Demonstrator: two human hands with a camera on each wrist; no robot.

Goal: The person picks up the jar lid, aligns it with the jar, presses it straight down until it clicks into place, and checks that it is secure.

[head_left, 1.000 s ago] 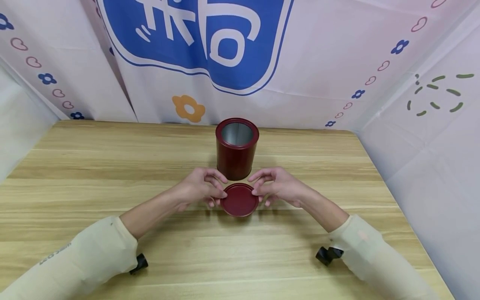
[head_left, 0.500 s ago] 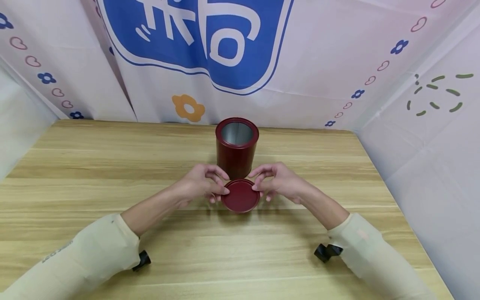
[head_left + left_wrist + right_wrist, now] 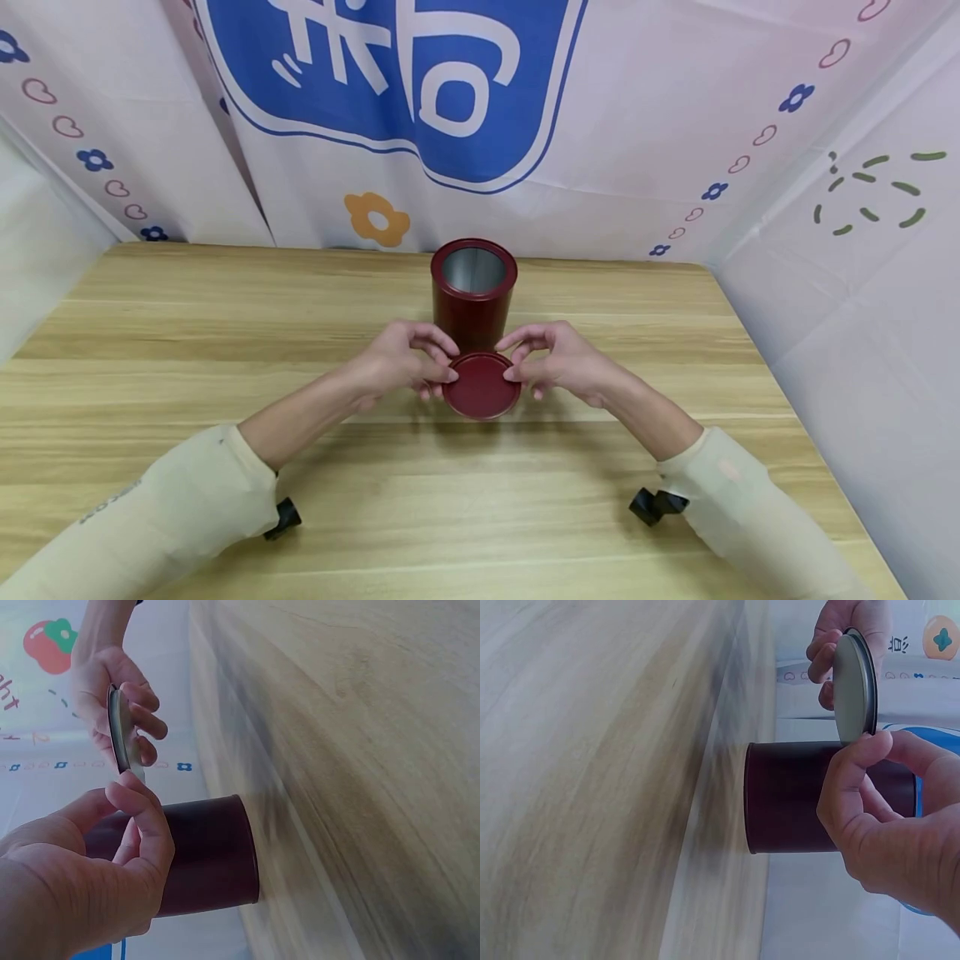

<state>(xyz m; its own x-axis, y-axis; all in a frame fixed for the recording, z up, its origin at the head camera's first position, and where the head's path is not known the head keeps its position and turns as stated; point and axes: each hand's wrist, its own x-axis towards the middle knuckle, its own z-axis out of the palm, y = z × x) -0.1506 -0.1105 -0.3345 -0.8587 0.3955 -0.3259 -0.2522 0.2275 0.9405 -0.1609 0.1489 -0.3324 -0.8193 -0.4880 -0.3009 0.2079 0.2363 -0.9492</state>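
Observation:
A round dark red lid (image 3: 482, 387) is pinched between both hands, raised off the table. My left hand (image 3: 403, 360) grips its left edge, thumb on top and fingers beneath. On the opposite edge my right hand (image 3: 553, 363) pinches it the same way. Both wrist views show the lid's pale metal underside (image 3: 849, 690) and a gap between it and the wood. Just behind the lid stands an upright dark red tin can (image 3: 472, 312), its top uncovered and its silvery inside showing. In the head view the lid and fingers overlap the can's lower front.
The wooden table (image 3: 225, 333) runs back to a white printed curtain (image 3: 615, 167) right behind the can. Another white sheet (image 3: 847, 275) borders the table's right side. A small black device (image 3: 657, 505) is strapped under the right sleeve, and another (image 3: 283, 518) under the left.
Both hands have lifted the lid slightly and moved it away from the body, closer to the can. The can has stayed in place.

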